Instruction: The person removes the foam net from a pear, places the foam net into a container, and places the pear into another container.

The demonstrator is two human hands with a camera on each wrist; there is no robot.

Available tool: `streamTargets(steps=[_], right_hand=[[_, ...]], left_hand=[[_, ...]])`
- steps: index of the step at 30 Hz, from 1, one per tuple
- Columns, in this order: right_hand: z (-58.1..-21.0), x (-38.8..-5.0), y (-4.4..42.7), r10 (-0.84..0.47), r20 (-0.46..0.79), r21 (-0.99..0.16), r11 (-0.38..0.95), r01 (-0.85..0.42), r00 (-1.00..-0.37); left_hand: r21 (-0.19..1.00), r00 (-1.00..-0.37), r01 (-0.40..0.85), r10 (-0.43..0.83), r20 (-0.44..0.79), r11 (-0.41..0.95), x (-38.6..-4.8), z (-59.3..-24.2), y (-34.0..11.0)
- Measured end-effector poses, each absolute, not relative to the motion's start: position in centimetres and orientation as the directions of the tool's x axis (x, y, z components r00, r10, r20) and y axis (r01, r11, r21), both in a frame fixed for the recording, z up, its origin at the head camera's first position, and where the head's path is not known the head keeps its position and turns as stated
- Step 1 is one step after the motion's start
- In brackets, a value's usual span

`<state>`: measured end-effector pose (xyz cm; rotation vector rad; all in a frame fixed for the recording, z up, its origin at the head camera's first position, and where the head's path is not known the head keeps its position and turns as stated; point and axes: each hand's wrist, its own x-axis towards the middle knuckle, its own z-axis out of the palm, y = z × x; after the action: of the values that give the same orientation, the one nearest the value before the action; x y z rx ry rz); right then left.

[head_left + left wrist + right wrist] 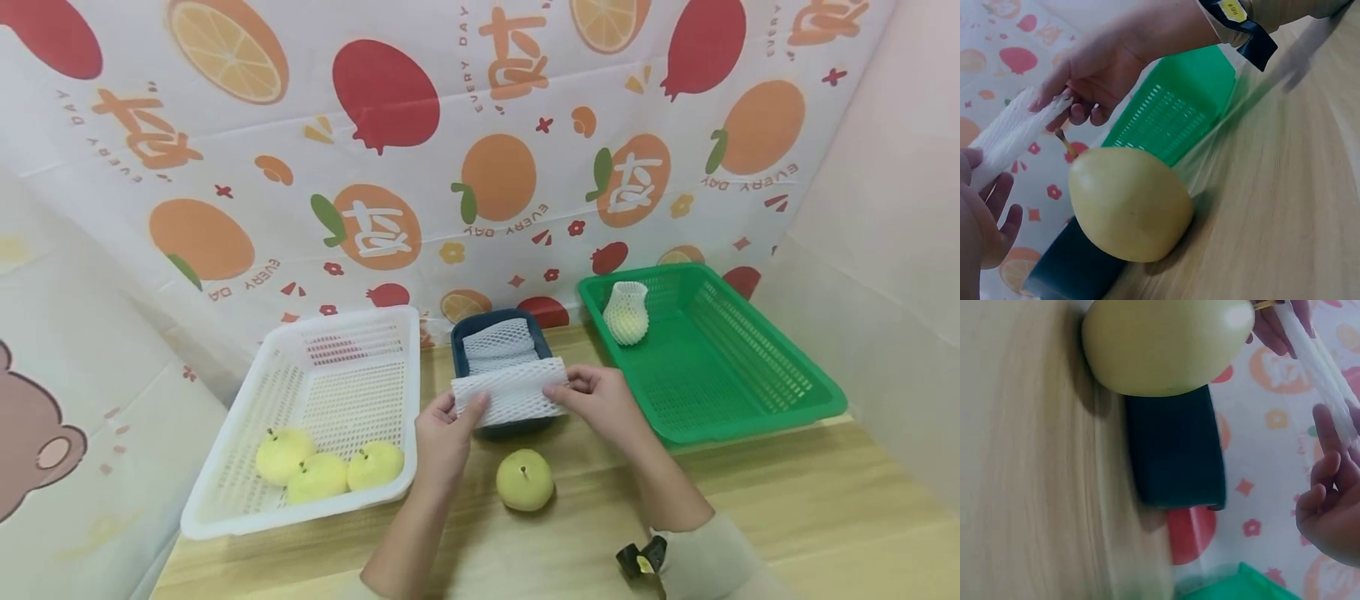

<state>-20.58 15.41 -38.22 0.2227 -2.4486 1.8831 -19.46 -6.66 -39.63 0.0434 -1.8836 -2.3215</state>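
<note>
White foam net sleeve [512, 390] here, diamond mesh, flattened out and stretched sideways, pinched by the left fingers [475, 408] at its 9 o'clock end and the right fingers [564, 395] around 3. From the head cam it covers part of the dark bin [517, 430], with a yellow pear [525, 483] at its 6 o'clock.

Four bare pears are in view: three yellow pears [317, 479] in the basket and one table pear [525, 481]. One netted fruit [627, 323] makes five fruits in all. Foam net sleeves number at least three: one held sleeve [517, 392], one around that fruit, and at least one tray sleeve [498, 343], where overlap hides the exact count. There are two baskets, one white basket [352, 392] and one green basket [697, 367]; one dark blue tray [513, 429]; two hands, one left hand [444, 437] and one right hand [603, 400].
</note>
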Motion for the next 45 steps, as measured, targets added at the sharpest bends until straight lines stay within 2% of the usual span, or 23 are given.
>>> streamTargets(steps=[5,9,14,17,19,22,25,29,34,37,41,43,45], right_hand=[[-38.9,-22.7,15.0,0.012,0.139,-0.957,0.257,-0.131,-0.990],[-39.5,-24.8,14.6,0.042,0.171,-0.919,0.367,-0.144,-0.984],[-40.4,-27.3,13.9,-0.010,0.196,-0.844,0.507,-0.174,-0.981],[-40.8,-28.4,13.3,-0.058,0.195,-0.809,0.554,-0.194,-0.979],[-41.0,-29.0,12.8,-0.081,0.197,-0.785,0.584,-0.207,-0.977],[-41.1,-29.6,12.1,-0.106,0.204,-0.727,0.649,-0.223,-0.973],[-41.2,-29.9,11.4,-0.140,0.199,-0.634,0.737,-0.236,-0.970],[-41.4,-30.0,10.7,-0.186,0.157,-0.495,0.835,-0.240,-0.970],[-42.2,-29.8,10.4,-0.163,0.141,-0.458,0.864,-0.210,-0.977],[-42.4,-29.7,10.4,-0.157,0.262,-0.427,0.866,-0.260,-0.952],[-42.6,-29.7,10.4,-0.260,0.468,-0.248,0.879,-0.408,-0.845],[-42.8,-29.7,10.5,-0.324,0.503,-0.173,0.870,-0.461,-0.801],[-42.9,-29.7,10.5,-0.361,0.485,-0.136,0.869,-0.476,-0.797]], left_hand=[[0.975,-0.968,0.167,-0.212,0.133,-0.150,-20.3,-39.8,-6.8],[0.961,-0.936,0.273,-0.245,0.255,-0.045,-20.3,-40.0,-7.1],[0.946,-0.935,0.297,-0.160,0.316,0.132,-20.0,-40.0,-7.0],[0.903,-0.944,0.294,-0.052,0.326,0.315,-20.0,-39.8,-6.6],[0.817,-0.941,0.312,0.042,0.334,0.485,-20.3,-39.9,-6.2],[0.608,-0.934,0.339,0.176,0.312,0.718,-20.8,-39.9,-5.6],[0.380,-0.932,0.348,0.270,0.243,0.857,-21.5,-40.2,-4.9],[0.221,-0.951,0.304,0.283,0.123,0.927,-22.3,-40.8,-4.2],[0.209,-0.974,0.217,0.224,-0.012,0.954,-22.7,-41.9,-3.8],[0.204,-0.979,0.194,0.204,-0.028,0.959,-23.0,-42.4,-3.8],[0.185,-0.978,0.204,0.208,0.002,0.961,-23.3,-42.6,-3.6],[0.179,-0.978,0.207,0.209,0.007,0.962,-23.4,-42.7,-3.6],[0.176,-0.978,0.207,0.210,0.005,0.962,-23.5,-42.8,-3.6]])
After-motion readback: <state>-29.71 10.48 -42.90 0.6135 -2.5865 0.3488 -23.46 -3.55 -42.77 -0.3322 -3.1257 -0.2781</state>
